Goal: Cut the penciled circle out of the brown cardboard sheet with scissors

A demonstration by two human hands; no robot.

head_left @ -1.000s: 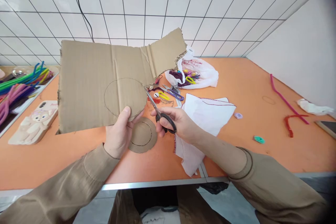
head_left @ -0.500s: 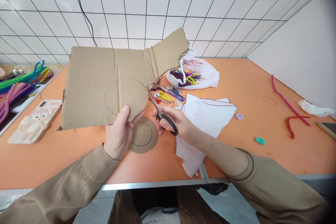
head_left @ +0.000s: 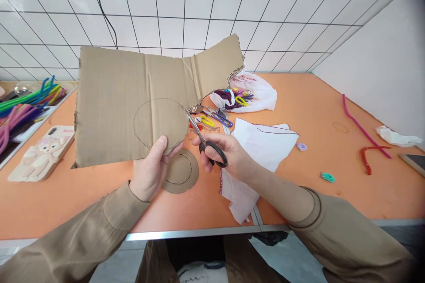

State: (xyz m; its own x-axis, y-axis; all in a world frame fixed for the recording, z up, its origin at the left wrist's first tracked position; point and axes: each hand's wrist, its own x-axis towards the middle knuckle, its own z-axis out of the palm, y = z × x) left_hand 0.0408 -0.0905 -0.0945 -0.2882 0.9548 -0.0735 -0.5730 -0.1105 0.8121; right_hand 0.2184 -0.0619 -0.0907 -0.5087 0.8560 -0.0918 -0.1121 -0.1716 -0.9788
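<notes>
My left hand (head_left: 153,167) pinches the lower edge of a large piece of brown cardboard (head_left: 113,97), thumb on the front and fingers behind. A circle is drawn on the cardboard, and its right side follows the cut edge. My right hand (head_left: 229,152) has its fingers through the black handles of a pair of scissors (head_left: 195,126). The blades meet the cardboard at the upper right of the drawn circle. Below, a cut cardboard disc (head_left: 186,184) with a ring drawn inside lies on the table, partly hidden by my left hand.
On the orange table (head_left: 315,119) lie a white cloth (head_left: 262,146), blue-handled scissors (head_left: 221,118) and a plastic bag (head_left: 262,93) of thread. A phone case (head_left: 43,154) and colourful pipe cleaners (head_left: 26,110) are at left. At right are buttons (head_left: 328,177) and a magenta strip (head_left: 360,128).
The cardboard has tilted slightly, its left side rising at the top and its right flap shifting right. My right hand and the scissors have moved slightly right.
</notes>
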